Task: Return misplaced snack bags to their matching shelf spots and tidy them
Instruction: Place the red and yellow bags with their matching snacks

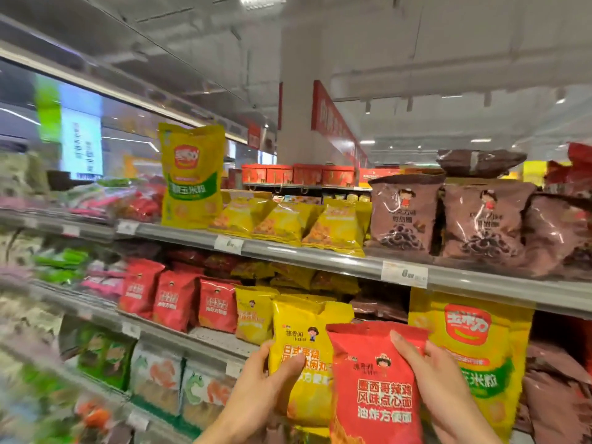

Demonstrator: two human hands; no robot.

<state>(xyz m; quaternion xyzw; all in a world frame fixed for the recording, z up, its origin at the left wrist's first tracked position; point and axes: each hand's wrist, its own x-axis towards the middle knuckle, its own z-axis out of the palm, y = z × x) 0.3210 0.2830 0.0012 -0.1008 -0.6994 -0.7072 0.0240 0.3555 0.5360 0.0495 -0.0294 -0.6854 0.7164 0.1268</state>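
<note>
The left hand grips a yellow snack bag by its left edge, thumb across the front, and the right hand grips a red snack bag by its upper right side. Both bags are held upright with the printed face toward the person, probably so the labels can be compared with the rows on the shelves. The red bag overlaps the right part of the yellow one, in front of the middle shelf.

On that shelf, a row of red bags with the same look stands toward the left end, and next to it are yellow bags like the one in the left hand. I judge that these are the matching spots. A tall yellow corn bag stands alone on the top shelf, beside small yellow packs; a similar corn bag stands below at the right, so the upper one may be misplaced too.
</note>
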